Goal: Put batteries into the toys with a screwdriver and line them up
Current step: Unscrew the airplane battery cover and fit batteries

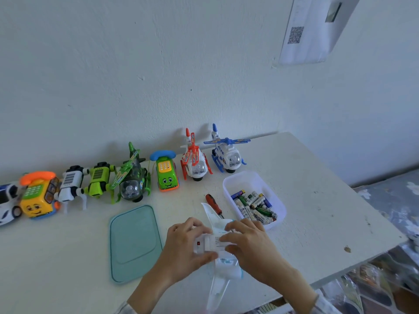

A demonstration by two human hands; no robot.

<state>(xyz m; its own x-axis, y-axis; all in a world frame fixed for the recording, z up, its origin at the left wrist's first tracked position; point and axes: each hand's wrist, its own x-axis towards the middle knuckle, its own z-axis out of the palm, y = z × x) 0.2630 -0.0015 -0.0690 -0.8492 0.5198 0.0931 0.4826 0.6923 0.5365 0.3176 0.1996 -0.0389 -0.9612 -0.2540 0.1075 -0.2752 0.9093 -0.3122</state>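
Low in the frame, right of centre, both hands held a white toy plane [223,266] belly-up over the worktop [317,211]. The left hand [186,248] curled round its body from the left; the right hand [247,241] had its fingers bent over the underside panel. Just above them lay a red-handled screwdriver [214,205], beside a clear tub [238,180] of batteries [255,207]. A teal lid [133,242] lay to the left. Finished toys [133,177] stood in a row along the wall.

Soft even daylight, faint shadows behind toys, wide-angle edge distortion, slight blur
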